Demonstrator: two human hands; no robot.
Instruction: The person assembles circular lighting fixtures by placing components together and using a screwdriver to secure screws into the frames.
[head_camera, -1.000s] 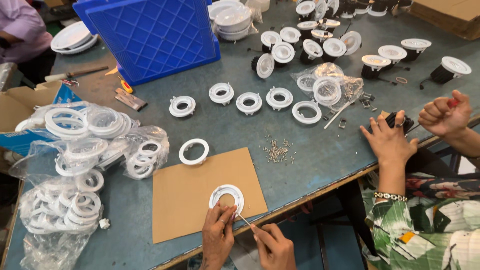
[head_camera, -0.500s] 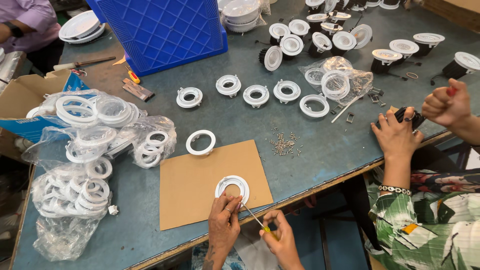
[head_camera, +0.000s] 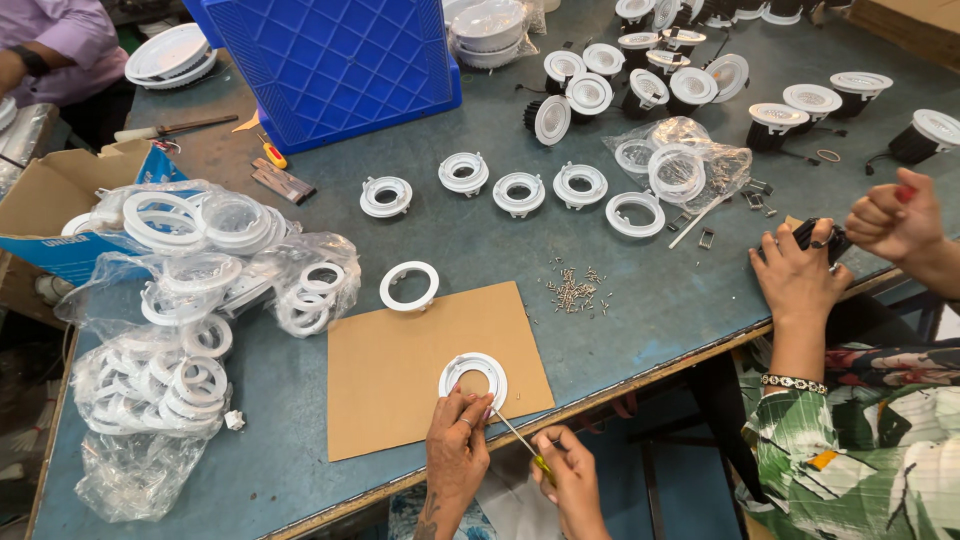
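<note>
White plastic trim ring (head_camera: 473, 379) on cardboard sheet (head_camera: 400, 375): light, stiff, likely brittle.
My left hand (head_camera: 456, 448) pinches its 6 o'clock rim; my right hand (head_camera: 570, 478) is closed around a screwdriver (head_camera: 522, 444).

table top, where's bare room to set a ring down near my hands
Free: the cardboard sheet left of the white ring that your left hand steadies, and the table between the screw pile and the co-worker's hand. Crowded: the bagged rings at left and the ring row beyond.

No sleeves are being worn on either forearm; a ring is being worn on the left hand (head_camera: 455, 445) (dark tattoo marking near wrist).
</note>
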